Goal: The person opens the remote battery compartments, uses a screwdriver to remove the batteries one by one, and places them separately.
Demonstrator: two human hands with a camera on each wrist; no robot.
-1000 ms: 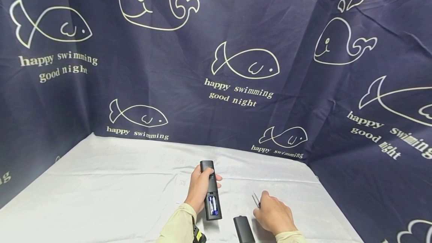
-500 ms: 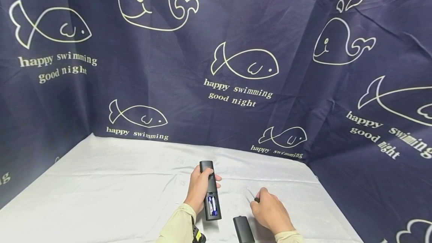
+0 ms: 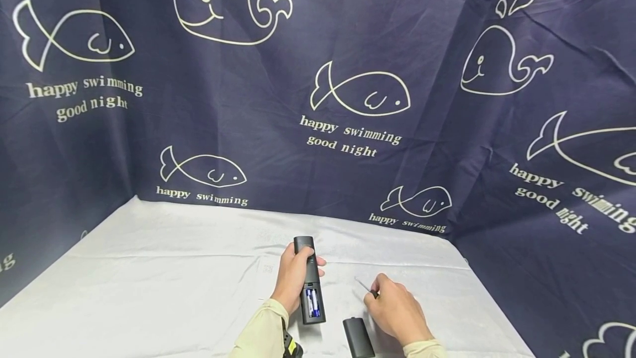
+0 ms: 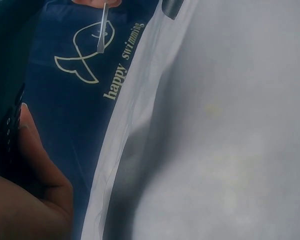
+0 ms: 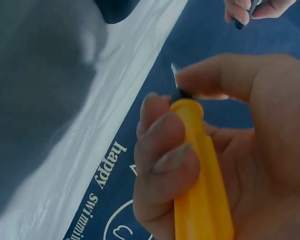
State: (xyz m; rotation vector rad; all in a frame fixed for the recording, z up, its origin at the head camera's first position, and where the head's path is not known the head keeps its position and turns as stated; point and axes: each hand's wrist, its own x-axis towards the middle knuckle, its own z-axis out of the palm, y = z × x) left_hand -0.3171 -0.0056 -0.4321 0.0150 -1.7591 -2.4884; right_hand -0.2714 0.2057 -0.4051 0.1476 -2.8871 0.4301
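In the head view my left hand (image 3: 293,275) grips a black remote control (image 3: 306,261) by its far part, back side up, with the thumb across it. Its battery compartment at the near end is uncovered, showing blue-and-silver batteries (image 3: 313,303). My right hand (image 3: 397,308) holds a screwdriver (image 5: 202,185) with a yellow handle and black collar. Fingers wrap the handle in the right wrist view, and the thin metal shaft points toward the remote, apart from it. A black battery cover (image 3: 359,337) lies between the hands, nearer the right one. Rows of small buttons on the remote show in the left wrist view.
White cloth (image 3: 199,280) covers the table. Dark blue curtains (image 3: 278,126) with fish and whale outlines hang behind it and at both sides. A black strap with a yellow patch (image 3: 292,345) sits at the left wrist.
My right hand has moved slightly left and away from me, bringing the screwdriver's shaft closer to the remote. The left hand, remote and cover have stayed practically still.
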